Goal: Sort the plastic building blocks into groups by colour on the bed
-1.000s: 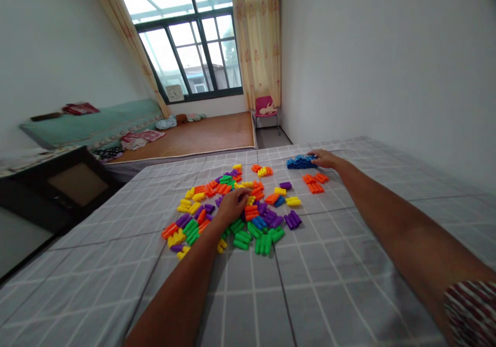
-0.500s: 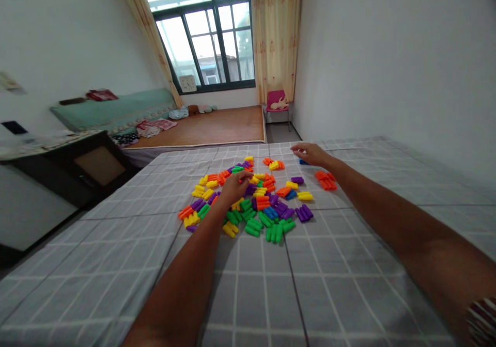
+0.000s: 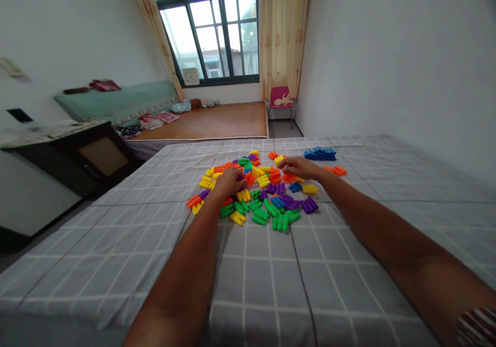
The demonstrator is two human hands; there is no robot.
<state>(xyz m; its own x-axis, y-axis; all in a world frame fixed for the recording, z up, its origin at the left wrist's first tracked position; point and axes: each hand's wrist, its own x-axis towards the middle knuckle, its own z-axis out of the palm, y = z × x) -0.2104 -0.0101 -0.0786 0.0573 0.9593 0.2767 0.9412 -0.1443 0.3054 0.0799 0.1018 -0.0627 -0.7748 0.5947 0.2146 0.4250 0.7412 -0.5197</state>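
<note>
Many small plastic building pieces, shaped like joined tubes in green, yellow, orange, purple and blue, lie in a loose heap on the checked cloth. At the heap's left side my left hand is closed, with a purple piece showing between thumb and fingers. My right hand reaches over the heap's right side, fingers apart above orange pieces and near a yellow piece; nothing shows in its grasp. Beyond my right wrist sits a group of blue pieces, with orange pieces partly behind my forearm.
The grey checked cloth covers the surface in front of me. A dark cabinet stands at left. Farther back are a low bed, a pink chair and a window. A wall runs along the right.
My right hand has come back left and nearer from the blue group to the heap, uncovering the blue pieces. The left hand's fingers have curled in. The view has shifted slightly.
</note>
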